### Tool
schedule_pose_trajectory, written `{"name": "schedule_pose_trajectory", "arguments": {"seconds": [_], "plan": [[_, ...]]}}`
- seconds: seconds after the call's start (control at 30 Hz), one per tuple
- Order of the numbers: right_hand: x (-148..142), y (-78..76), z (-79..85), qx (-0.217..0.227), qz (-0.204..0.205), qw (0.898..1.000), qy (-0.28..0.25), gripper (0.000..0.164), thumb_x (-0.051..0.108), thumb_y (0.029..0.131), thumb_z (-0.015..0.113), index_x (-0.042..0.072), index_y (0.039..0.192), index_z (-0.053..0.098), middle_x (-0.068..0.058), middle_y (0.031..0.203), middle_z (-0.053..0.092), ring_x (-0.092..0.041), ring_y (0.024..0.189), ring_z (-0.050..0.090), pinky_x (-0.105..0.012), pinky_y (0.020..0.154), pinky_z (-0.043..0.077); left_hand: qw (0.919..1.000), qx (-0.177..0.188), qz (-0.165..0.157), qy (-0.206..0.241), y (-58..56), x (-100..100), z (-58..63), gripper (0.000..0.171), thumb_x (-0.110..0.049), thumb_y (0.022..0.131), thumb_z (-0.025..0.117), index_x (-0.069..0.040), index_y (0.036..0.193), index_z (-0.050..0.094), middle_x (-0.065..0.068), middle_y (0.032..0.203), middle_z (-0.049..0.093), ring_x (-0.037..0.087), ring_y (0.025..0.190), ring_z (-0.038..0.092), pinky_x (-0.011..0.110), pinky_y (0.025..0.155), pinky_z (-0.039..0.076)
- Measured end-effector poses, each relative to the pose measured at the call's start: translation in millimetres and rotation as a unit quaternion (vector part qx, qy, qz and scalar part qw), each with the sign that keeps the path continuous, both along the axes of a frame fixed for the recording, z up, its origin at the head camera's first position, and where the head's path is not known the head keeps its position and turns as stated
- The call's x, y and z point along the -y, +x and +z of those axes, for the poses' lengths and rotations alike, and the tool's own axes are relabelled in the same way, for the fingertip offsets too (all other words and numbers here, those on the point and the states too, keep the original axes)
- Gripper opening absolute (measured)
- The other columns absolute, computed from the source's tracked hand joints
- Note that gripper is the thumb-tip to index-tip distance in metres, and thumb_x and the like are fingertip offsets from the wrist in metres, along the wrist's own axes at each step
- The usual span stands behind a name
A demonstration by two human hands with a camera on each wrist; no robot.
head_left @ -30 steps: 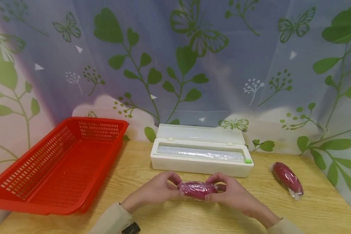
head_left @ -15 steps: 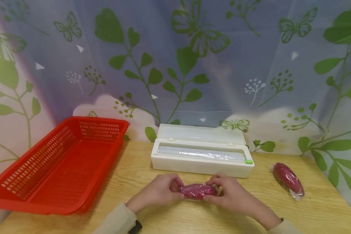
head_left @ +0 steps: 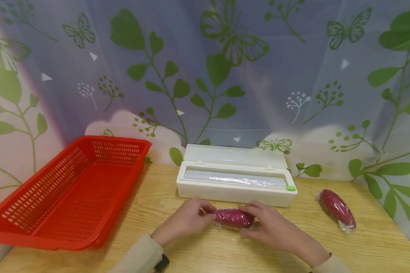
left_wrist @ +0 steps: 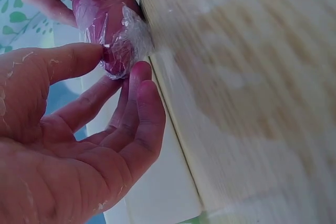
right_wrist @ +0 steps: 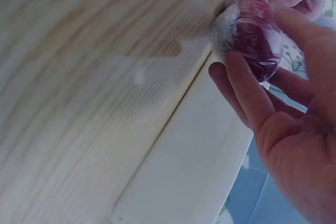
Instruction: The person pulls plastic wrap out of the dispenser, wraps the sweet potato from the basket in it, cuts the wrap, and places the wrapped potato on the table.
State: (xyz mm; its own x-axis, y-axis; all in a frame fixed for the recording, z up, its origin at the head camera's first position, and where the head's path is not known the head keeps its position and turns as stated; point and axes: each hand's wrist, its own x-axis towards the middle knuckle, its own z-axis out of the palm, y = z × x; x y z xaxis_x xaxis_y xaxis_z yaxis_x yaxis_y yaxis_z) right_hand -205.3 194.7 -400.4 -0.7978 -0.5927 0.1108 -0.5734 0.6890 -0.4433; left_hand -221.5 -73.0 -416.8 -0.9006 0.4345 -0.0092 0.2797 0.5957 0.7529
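A purplish-red sweet potato (head_left: 233, 218) wrapped in clear cling film lies sideways between the two hands, just in front of a white cling film box. My left hand (head_left: 186, 220) pinches its left end between thumb and fingers. At the other end, my right hand (head_left: 271, 227) grips it with the thumb on the near side and fingers over the top. Loose, crumpled film shows on the sweet potato (left_wrist: 107, 19) in the left wrist view. From the right wrist, bunched film is visible along one side of the sweet potato (right_wrist: 257, 38).
Behind the hands, the white cling film box (head_left: 235, 194) stands with its lid raised, a film roll (head_left: 232, 179) inside and a green slider (head_left: 290, 188) at its right. A second wrapped sweet potato (head_left: 337, 206) lies right. A red basket (head_left: 104, 223) stands left, before a patterned curtain (head_left: 266, 83).
The sweet potato has shifted slightly away from me, toward the box, and turned a little in the hands. Both hands have moved with it and changed their finger placement.
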Motion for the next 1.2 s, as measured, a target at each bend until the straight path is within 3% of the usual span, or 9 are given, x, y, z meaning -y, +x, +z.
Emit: {"name": "schedule_pose_trajectory", "arguments": {"seconds": [0.2, 0.37, 0.5, 0.63, 0.83, 0.97, 1.07, 1.13, 1.2], "plan": [[-0.6, -1.6, -1.3, -0.041, 0.023, 0.998, 0.031, 0.052, 0.014, 0.083, 0.084, 0.001, 0.129, 0.065, -0.005, 0.115, 0.067, -0.013, 0.097, 0.066, -0.027, 0.081, 0.061, 0.9999, 0.002, 0.001, -0.016, -5.3, -0.9, -0.4, 0.028, -0.023, 0.095, 0.069, -0.009, 0.118, 0.075, 0.002, 0.103, 0.075, 0.010, 0.087, 0.064, 0.028, 0.077, 0.054], [-5.3, -1.7, 1.3, -0.002, 0.029, 1.000, 0.011, 0.051, 0.013, 0.081, 0.084, 0.007, 0.127, 0.064, -0.004, 0.110, 0.073, -0.007, 0.091, 0.068, -0.024, 0.076, 0.059, 0.9998, 0.017, -0.001, -0.006, -4.9, -1.8, 2.1, 0.021, -0.023, 0.094, 0.072, -0.008, 0.109, 0.074, 0.000, 0.094, 0.073, 0.010, 0.084, 0.063, 0.026, 0.073, 0.053], [-7.2, -1.1, 2.1, -0.005, 0.016, 1.000, 0.018, 0.045, 0.025, 0.083, 0.084, 0.016, 0.123, 0.066, 0.005, 0.108, 0.074, -0.008, 0.094, 0.066, -0.025, 0.079, 0.057, 0.9994, 0.032, 0.014, 0.009, -3.4, -2.8, 3.7, 0.016, -0.021, 0.094, 0.073, -0.009, 0.105, 0.073, 0.000, 0.093, 0.071, 0.011, 0.083, 0.063, 0.027, 0.072, 0.053], [-3.5, -0.6, 4.1, -0.022, 0.012, 0.999, 0.026, 0.055, 0.042, 0.080, 0.085, 0.012, 0.122, 0.068, 0.002, 0.111, 0.073, -0.013, 0.099, 0.066, -0.032, 0.084, 0.058, 0.9977, 0.054, 0.036, 0.020, -3.2, -4.5, 3.1, 0.016, -0.020, 0.094, 0.073, -0.009, 0.105, 0.073, 0.002, 0.097, 0.072, 0.012, 0.081, 0.064, 0.027, 0.069, 0.052], [4.2, -1.8, 4.6, -0.030, 0.002, 0.999, 0.037, 0.049, 0.029, 0.077, 0.090, 0.009, 0.114, 0.066, -0.002, 0.108, 0.071, -0.011, 0.093, 0.067, -0.029, 0.079, 0.060, 0.9983, 0.044, 0.024, 0.029, -3.1, -3.8, 1.9, 0.021, -0.022, 0.095, 0.072, -0.007, 0.110, 0.072, 0.003, 0.101, 0.072, 0.013, 0.083, 0.065, 0.027, 0.069, 0.053], [3.7, 0.3, 3.4, -0.021, -0.001, 0.999, 0.043, 0.052, 0.026, 0.078, 0.089, 0.009, 0.119, 0.063, -0.004, 0.107, 0.073, -0.012, 0.092, 0.069, -0.028, 0.077, 0.060, 0.9999, 0.001, 0.006, 0.009, -0.6, -0.1, 6.4, 0.025, -0.021, 0.097, 0.070, -0.006, 0.117, 0.070, 0.007, 0.109, 0.073, 0.016, 0.091, 0.070, 0.031, 0.079, 0.058], [-3.0, 4.0, 3.8, -0.006, -0.013, 0.999, 0.039, 0.050, 0.030, 0.079, 0.088, 0.013, 0.119, 0.063, 0.002, 0.103, 0.073, -0.006, 0.087, 0.066, -0.024, 0.074, 0.057, 0.9963, -0.082, 0.018, -0.020, 2.9, 4.6, 13.7, 0.022, -0.020, 0.097, 0.068, -0.009, 0.116, 0.071, 0.005, 0.111, 0.073, 0.017, 0.094, 0.071, 0.033, 0.081, 0.059], [-10.2, 7.0, 5.0, 0.005, -0.032, 0.999, 0.031, 0.046, 0.034, 0.080, 0.087, 0.017, 0.117, 0.064, 0.007, 0.099, 0.071, -0.002, 0.083, 0.061, -0.020, 0.071, 0.055, 0.9828, -0.176, 0.038, -0.043, 4.0, 8.8, 18.0, 0.020, -0.018, 0.096, 0.070, -0.012, 0.115, 0.072, 0.004, 0.111, 0.072, 0.017, 0.094, 0.070, 0.033, 0.079, 0.059], [-18.4, 10.2, 6.4, 0.013, -0.050, 0.998, 0.019, 0.043, 0.036, 0.080, 0.086, 0.019, 0.115, 0.065, 0.010, 0.096, 0.069, 0.001, 0.080, 0.057, -0.018, 0.068, 0.053, 0.9545, -0.281, 0.066, -0.075, 3.3, 13.6, 20.7, 0.020, -0.017, 0.093, 0.073, -0.015, 0.113, 0.072, 0.002, 0.111, 0.071, 0.019, 0.095, 0.068, 0.035, 0.079, 0.057]]}}
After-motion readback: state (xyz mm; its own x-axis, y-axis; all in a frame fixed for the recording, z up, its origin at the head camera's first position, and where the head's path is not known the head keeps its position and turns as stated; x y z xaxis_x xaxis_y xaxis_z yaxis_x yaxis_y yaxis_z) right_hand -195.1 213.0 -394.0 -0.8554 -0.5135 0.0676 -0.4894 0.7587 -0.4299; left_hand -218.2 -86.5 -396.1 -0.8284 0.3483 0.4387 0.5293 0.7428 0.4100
